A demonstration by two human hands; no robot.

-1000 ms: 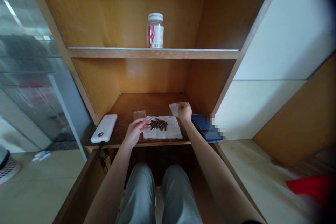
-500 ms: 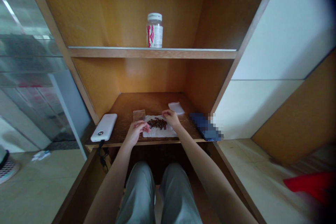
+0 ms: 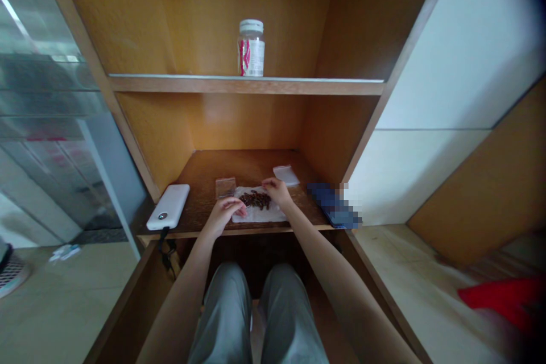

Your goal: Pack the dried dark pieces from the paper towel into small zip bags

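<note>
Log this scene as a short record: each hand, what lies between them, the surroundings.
Left hand: at the left edge of the white sheet, by the dark pieces; grip unclear
Right hand: over the sheet's right side; grip unclear
Between hands: dark pieces, heaped on the white sheet
Behind hands: clear packet left, pale packet right
Lower board, left: white device
Lower board, right: dark flat device, partly pixelated
Upper shelf: upright jar

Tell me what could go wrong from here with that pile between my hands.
The pile lies loose on the sheet, with the left hand and right hand close by; a bump could scatter it. The sheet sits near the board's front edge, so a tug might spill some over. The jar stands at the shelf's front edge and could fall if knocked.
</note>
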